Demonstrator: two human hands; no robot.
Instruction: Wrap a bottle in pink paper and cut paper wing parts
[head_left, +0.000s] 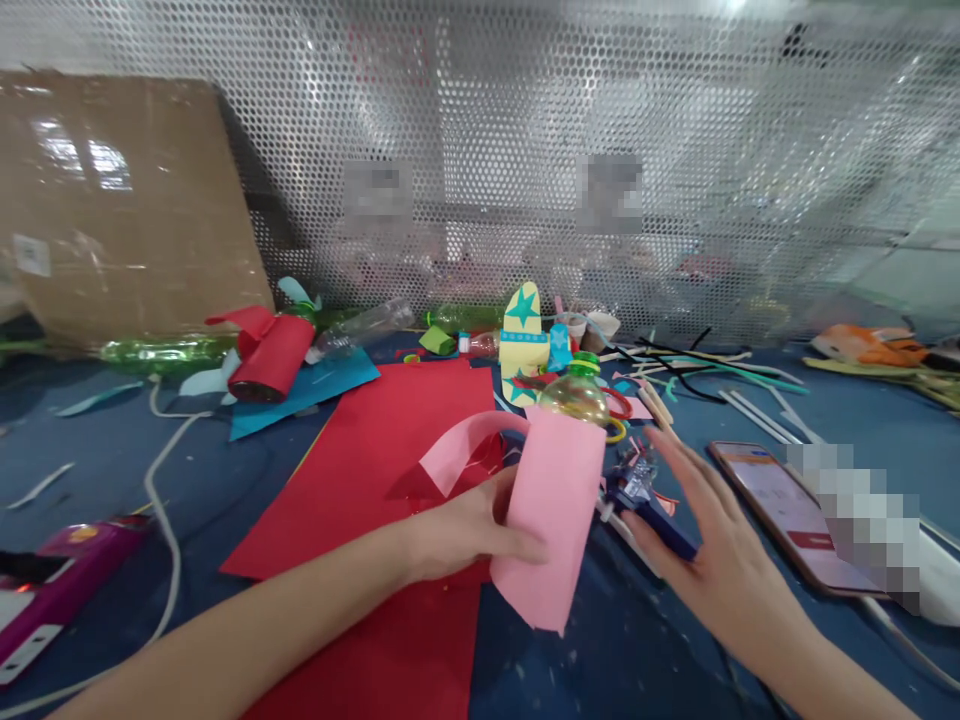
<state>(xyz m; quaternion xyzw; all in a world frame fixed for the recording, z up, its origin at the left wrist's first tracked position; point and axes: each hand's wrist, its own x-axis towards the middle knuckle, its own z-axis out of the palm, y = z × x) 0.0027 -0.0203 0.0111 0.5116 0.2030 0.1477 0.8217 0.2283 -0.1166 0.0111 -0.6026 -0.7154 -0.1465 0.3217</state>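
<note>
Left hand (472,532): grip clasped around pink paper (559,490) wrapping a bottle (576,400) over the bench (555,675), far fingers and bottle's lower body hidden, base contact unclear; right hand (716,545): grip spread beside a blue tool (670,530), partly obscured, touch indeterminable, forearm cut off by frame.

In the middle, a green-capped plastic bottle in pink paper (561,490) is in the left hand (469,530), right of flat red paper sheets (397,430). A rectangular brown-edged phone (795,515) lies right of the right hand (716,545). Upper left, a rectangular brown cardboard piece (127,200) stands behind a cylindrical red-paper-wrapped bottle (274,355). Lower left is a purple plastic power strip (86,565).
</note>
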